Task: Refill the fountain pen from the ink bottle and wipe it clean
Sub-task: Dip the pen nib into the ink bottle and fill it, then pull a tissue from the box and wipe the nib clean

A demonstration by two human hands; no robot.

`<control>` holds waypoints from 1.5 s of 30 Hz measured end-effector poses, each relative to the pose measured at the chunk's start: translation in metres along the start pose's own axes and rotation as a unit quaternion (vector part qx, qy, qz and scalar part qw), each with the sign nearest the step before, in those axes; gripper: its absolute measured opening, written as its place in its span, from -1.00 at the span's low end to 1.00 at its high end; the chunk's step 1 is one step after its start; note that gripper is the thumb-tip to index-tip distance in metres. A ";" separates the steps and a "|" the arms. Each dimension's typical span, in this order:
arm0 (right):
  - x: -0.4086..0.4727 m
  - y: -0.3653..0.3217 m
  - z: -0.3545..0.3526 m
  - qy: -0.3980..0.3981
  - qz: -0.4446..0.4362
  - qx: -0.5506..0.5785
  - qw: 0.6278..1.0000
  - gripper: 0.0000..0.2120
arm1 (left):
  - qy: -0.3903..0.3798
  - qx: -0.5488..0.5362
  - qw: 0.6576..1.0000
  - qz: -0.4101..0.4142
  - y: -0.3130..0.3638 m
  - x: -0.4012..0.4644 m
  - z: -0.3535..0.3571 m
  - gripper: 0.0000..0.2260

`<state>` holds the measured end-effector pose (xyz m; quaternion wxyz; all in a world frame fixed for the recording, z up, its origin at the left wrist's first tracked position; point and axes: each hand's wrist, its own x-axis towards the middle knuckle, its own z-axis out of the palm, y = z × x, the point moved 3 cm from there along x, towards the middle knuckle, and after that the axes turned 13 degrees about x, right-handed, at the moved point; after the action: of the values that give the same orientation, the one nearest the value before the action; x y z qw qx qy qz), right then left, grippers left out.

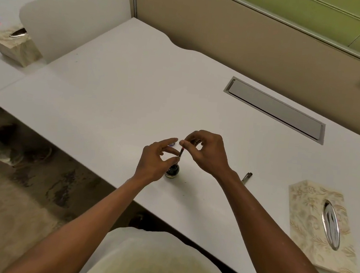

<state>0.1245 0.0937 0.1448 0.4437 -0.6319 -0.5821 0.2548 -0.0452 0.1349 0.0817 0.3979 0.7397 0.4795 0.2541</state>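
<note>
A small dark ink bottle (172,171) stands on the white desk (124,90) near its front edge. Directly above the bottle's mouth, the slim fountain pen section (181,152) is held nearly upright. My right hand (206,153) pinches its upper end between thumb and fingers. My left hand (156,159) grips its lower end just above the bottle, index finger stretched out. A dark pen part with a metal clip (246,177) lies on the desk beside my right wrist. A small object behind my left fingertips is mostly hidden.
A patterned tissue box (318,226) with a metal slot lies at the right. A grey cable hatch (275,109) is set in the desk behind. Another tissue box (15,45) stands on the neighbouring desk beyond a white divider (76,14). Beige partition walls close the back.
</note>
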 end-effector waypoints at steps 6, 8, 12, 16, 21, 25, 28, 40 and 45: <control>-0.003 -0.001 -0.002 0.012 -0.003 0.009 1.000 -0.81 | -0.008 -0.001 1.000 0.002 0.003 0.000 -0.001 -0.50; -0.004 -0.001 -0.004 0.018 -0.001 0.012 1.000 -0.82 | -0.012 -0.002 1.000 0.001 0.005 0.001 -0.001 -0.50; -0.007 -0.001 -0.007 0.030 0.011 0.023 0.999 -0.85 | -0.017 -0.011 1.000 -0.003 0.010 0.003 -0.003 -0.53; -0.013 0.000 -0.016 0.068 0.032 0.044 0.996 -0.85 | -0.025 -0.059 0.998 -0.025 0.018 0.006 -0.002 -0.55; -0.031 0.009 -0.035 0.140 0.073 0.074 0.985 -0.89 | -0.051 -0.144 0.987 -0.041 0.030 0.008 0.006 -0.57; -0.057 0.023 -0.055 0.206 0.122 0.101 0.966 -0.90 | -0.072 -0.181 0.980 -0.043 0.042 0.008 0.018 -0.57; -0.083 0.034 -0.071 0.264 0.172 0.144 0.938 -0.93 | -0.095 -0.226 0.968 -0.052 0.054 0.008 0.027 -0.59; -0.179 0.069 -0.170 0.475 0.220 0.062 0.850 -0.95 | -0.200 -0.378 0.885 -0.184 0.076 0.005 0.076 -0.62; -0.212 0.082 -0.220 0.531 0.289 -0.112 0.789 -0.84 | -0.221 -0.388 0.869 -0.215 0.080 -0.002 0.090 -0.68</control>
<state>0.3095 -0.1627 0.1383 0.5149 -0.8514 -0.0700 -0.0712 0.0630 0.0843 0.0986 0.7928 0.4417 0.3891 0.1581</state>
